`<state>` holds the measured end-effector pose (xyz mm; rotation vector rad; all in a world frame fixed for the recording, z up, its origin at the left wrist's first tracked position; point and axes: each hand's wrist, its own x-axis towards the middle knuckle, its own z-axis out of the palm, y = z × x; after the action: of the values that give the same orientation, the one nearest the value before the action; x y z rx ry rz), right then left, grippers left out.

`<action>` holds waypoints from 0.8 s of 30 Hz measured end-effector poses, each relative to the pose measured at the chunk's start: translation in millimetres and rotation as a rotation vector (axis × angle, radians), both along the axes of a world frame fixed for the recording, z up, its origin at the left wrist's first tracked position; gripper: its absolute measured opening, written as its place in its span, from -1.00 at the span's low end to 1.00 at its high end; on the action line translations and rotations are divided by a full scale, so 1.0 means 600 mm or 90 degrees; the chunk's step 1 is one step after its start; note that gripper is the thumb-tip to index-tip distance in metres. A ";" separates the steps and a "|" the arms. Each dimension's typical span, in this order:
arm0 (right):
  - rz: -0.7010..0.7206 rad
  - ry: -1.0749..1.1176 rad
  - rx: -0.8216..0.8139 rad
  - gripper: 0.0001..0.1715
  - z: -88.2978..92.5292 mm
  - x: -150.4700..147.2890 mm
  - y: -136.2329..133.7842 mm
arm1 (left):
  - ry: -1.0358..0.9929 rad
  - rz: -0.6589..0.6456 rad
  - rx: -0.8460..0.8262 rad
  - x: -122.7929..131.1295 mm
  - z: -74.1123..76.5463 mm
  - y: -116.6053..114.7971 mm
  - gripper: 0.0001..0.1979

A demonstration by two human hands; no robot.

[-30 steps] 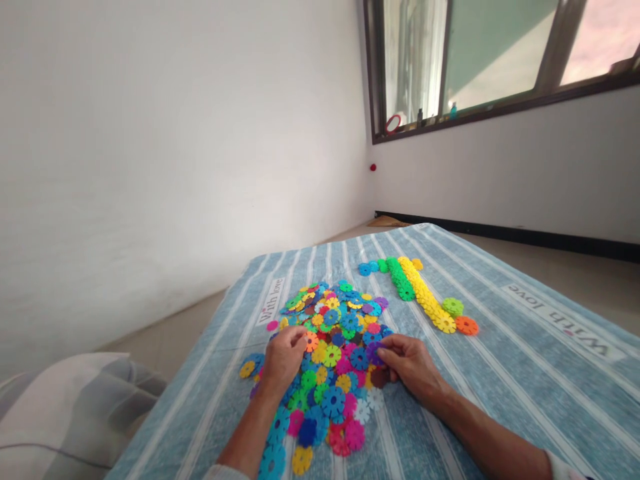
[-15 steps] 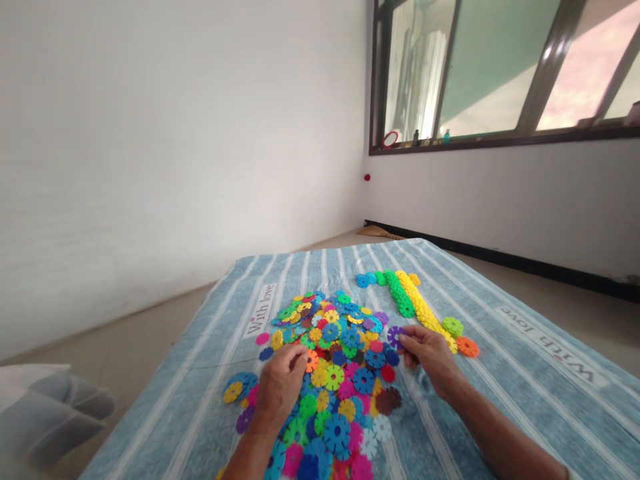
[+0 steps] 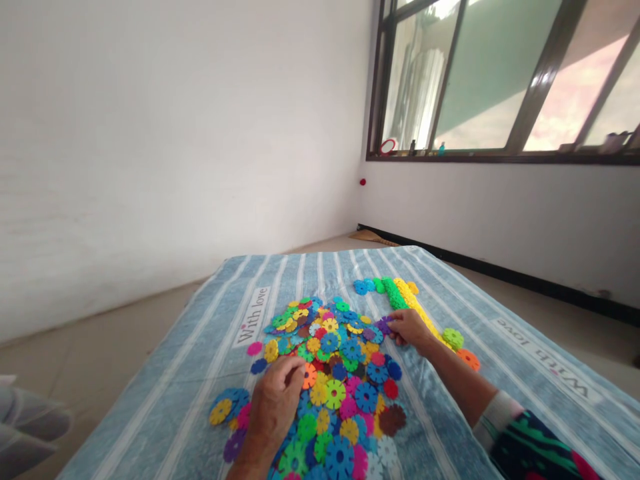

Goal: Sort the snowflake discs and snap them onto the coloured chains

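Note:
A heap of coloured snowflake discs (image 3: 330,360) lies on a blue striped mattress (image 3: 200,373). My left hand (image 3: 274,403) rests curled on the heap's near left side, its fingertips touching an orange disc (image 3: 309,375). My right hand (image 3: 410,328) reaches to the heap's far right edge and pinches a purple disc (image 3: 384,326). Just beyond it lies a row of joined yellow discs (image 3: 417,308) with a short green row (image 3: 393,292) beside it and blue discs (image 3: 361,287) at the far end.
A loose green disc (image 3: 453,338) and an orange disc (image 3: 469,359) lie at the yellow row's near end. White walls stand behind, and a window (image 3: 500,80) at the upper right has small items on its sill. Bare floor surrounds the mattress. A grey pillow (image 3: 25,427) shows at far left.
My right hand picked a purple disc from the heap's near right side and carried it forward toward the green and yellow rows. The left hand stayed on the heap. The camera tilted up.

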<state>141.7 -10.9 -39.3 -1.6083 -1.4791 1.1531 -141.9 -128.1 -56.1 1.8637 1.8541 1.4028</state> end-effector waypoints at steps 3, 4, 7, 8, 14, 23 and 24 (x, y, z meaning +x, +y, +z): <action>0.031 -0.032 -0.017 -0.86 0.004 -0.001 0.002 | -0.010 -0.006 -0.001 0.001 0.001 -0.001 -0.80; 0.039 -0.044 -0.022 -0.84 0.005 -0.002 0.003 | -0.013 -0.007 -0.001 0.002 0.001 -0.002 -0.80; 0.066 -0.076 -0.039 -0.80 0.010 -0.005 0.006 | -0.018 -0.005 -0.004 0.004 0.002 -0.004 -0.81; 0.075 -0.084 -0.046 -0.80 0.011 -0.006 0.007 | -0.018 -0.003 -0.006 0.005 0.002 -0.005 -0.81; 0.112 -0.118 -0.077 -0.85 0.018 -0.008 0.011 | -0.018 0.004 -0.009 0.009 0.003 -0.010 -0.81; 0.126 -0.152 -0.108 -0.82 0.025 -0.027 0.028 | -0.028 -0.003 -0.019 0.009 0.003 -0.012 -0.79; 0.125 -0.153 -0.108 -0.81 0.025 -0.028 0.031 | -0.027 -0.001 -0.019 0.009 0.002 -0.011 -0.80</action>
<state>124.8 7.5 -24.3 -1.7997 -1.7659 1.2552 -136.6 -135.0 -54.6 1.8071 1.8424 1.3956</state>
